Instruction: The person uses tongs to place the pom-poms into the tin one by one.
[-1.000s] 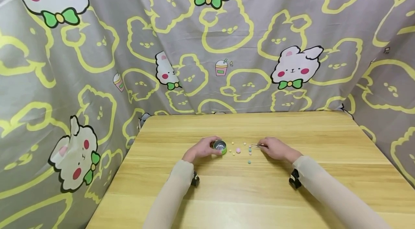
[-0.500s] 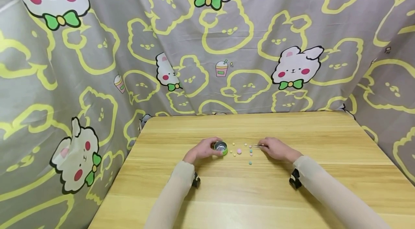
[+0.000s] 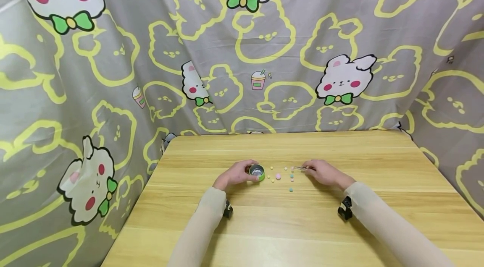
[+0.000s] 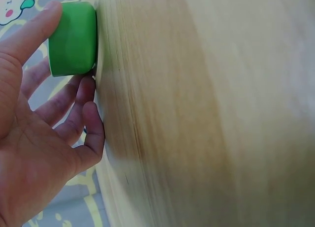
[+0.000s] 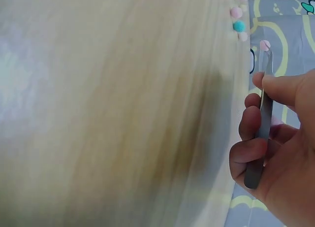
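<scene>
My left hand holds a small round tin, silvery inside, with its thumb and fingers around the green outer wall. In the right hand is a pair of metal tweezers, pinched near the front by thumb and forefinger while other fingers curl along the shaft. A small pale pink ball sits at the bent tweezer tips, apparently raised off the tabletop. Between the hands lie several small balls: a larger pink ball, a teal ball and some yellow ones.
The light wooden table stretches out on all sides of the hands. A grey curtain with bear drawings hangs behind and beside it. Each wrist wears a black camera.
The right hand's tweezers have tilted and lifted slightly, with the small pink ball now at their tips. The left hand and tin have stayed in place.
</scene>
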A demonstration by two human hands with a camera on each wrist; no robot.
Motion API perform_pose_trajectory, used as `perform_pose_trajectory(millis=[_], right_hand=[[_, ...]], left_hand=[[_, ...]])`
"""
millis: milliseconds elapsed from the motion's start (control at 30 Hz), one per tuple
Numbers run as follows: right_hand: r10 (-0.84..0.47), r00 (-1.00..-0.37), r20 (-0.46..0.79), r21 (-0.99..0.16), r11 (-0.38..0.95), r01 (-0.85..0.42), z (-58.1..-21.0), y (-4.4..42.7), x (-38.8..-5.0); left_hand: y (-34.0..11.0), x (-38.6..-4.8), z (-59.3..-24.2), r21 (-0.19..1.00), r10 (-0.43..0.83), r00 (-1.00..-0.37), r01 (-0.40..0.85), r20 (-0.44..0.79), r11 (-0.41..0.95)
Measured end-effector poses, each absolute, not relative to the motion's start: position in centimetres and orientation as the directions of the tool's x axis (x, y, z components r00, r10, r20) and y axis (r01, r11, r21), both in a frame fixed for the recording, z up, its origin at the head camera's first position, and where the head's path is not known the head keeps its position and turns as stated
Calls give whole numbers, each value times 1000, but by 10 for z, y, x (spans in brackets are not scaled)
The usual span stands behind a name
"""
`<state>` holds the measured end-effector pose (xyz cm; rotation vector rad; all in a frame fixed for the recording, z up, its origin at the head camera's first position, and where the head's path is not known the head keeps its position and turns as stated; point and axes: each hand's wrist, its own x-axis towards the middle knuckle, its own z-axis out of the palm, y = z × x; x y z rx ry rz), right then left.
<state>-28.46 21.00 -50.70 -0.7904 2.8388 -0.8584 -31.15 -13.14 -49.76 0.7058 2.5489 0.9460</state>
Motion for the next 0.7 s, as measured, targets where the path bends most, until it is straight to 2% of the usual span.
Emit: perform_pose_trajectory(millis=[367, 700], right_hand=[[-477, -867, 145, -554, 687, -471, -498, 204, -283], [-486, -864, 134, -600, 654, -461, -493, 198, -280]], left_hand=[[-130, -310, -496, 691, 550, -826, 325, -126, 646], [-129, -310, -494, 677, 561, -818, 343, -125, 651]])
